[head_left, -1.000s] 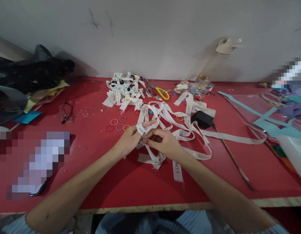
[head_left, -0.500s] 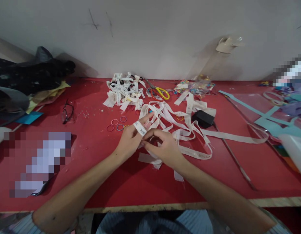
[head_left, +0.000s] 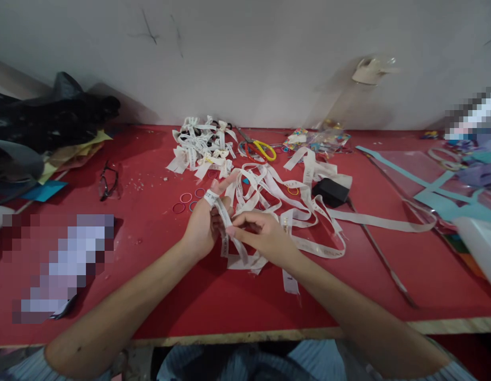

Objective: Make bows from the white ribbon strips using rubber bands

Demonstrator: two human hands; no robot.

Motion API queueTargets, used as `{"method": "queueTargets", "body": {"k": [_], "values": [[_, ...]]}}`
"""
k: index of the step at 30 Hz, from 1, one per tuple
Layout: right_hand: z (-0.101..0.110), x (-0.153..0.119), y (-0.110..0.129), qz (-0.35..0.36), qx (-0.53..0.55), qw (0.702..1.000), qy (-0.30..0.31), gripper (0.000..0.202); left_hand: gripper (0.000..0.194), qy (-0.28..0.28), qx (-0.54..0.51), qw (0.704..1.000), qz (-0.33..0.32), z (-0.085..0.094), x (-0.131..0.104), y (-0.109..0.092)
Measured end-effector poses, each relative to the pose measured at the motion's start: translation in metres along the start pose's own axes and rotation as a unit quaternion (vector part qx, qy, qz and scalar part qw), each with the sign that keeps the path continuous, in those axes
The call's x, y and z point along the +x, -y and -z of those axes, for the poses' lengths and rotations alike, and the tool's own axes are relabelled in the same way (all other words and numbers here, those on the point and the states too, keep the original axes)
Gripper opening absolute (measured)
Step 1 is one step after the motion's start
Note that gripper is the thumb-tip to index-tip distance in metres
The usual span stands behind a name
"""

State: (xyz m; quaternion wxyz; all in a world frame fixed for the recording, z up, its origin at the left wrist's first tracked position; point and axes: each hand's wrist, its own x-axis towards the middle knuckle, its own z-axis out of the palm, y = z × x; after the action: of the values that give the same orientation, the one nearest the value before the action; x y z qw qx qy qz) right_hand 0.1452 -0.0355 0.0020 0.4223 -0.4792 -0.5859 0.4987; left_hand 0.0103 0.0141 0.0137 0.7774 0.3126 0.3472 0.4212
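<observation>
A white printed ribbon point(head_left: 223, 211) loops around the base of the fingers of my left hand point(head_left: 201, 227), its index finger stretched forward and the other fingers curled. My right hand point(head_left: 265, 233) pinches the same ribbon between thumb and fingertips, close beside the left palm. The ribbon's tail hangs down between the hands. Beneath and beyond them a tangle of white printed ribbon point(head_left: 304, 214) spreads over the red table point(head_left: 181, 296). Small coloured elastic bands point(head_left: 186, 198) lie just past my left hand.
White ribbon bows point(head_left: 203, 145) are heaped near the wall, with yellow-and-red-handled scissors point(head_left: 263, 150) alongside. A black block point(head_left: 330, 192) sits on the ribbon's right side. Eyeglasses point(head_left: 108, 181) rest at left, above a blurred-out flat object point(head_left: 72, 270). Blue strips point(head_left: 431, 188) lie at right.
My left hand has shifted left and turned its palm more inward. The ribbon now crosses it with a loose tail hanging down, and my right hand's pinch has stayed near the same spot.
</observation>
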Motion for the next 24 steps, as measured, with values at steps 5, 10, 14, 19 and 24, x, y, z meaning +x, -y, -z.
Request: {"method": "queueTargets", "body": {"k": [5,10,14,19,24], "values": [[-0.004,-0.002,-0.004,-0.002,-0.025,0.999,0.033,0.019,0.046,0.008,-0.047,0.999,0.000,-0.001,-0.004,-0.004],[-0.004,-0.002,-0.006,-0.006,-0.041,0.999,0.033,0.024,0.043,0.017,-0.056,0.998,0.009,-0.002,-0.005,-0.003],[-0.003,-0.002,0.000,-0.013,-0.026,0.999,0.041,0.022,0.041,0.008,-0.076,0.997,0.009,0.000,-0.003,-0.002],[-0.001,-0.002,0.005,-0.032,0.004,0.996,0.080,0.025,0.043,0.022,-0.102,0.995,-0.008,0.003,-0.001,-0.002],[0.003,-0.001,0.004,-0.031,-0.021,0.997,0.070,0.022,0.041,0.023,-0.108,0.994,-0.025,0.004,0.001,-0.005]]}}
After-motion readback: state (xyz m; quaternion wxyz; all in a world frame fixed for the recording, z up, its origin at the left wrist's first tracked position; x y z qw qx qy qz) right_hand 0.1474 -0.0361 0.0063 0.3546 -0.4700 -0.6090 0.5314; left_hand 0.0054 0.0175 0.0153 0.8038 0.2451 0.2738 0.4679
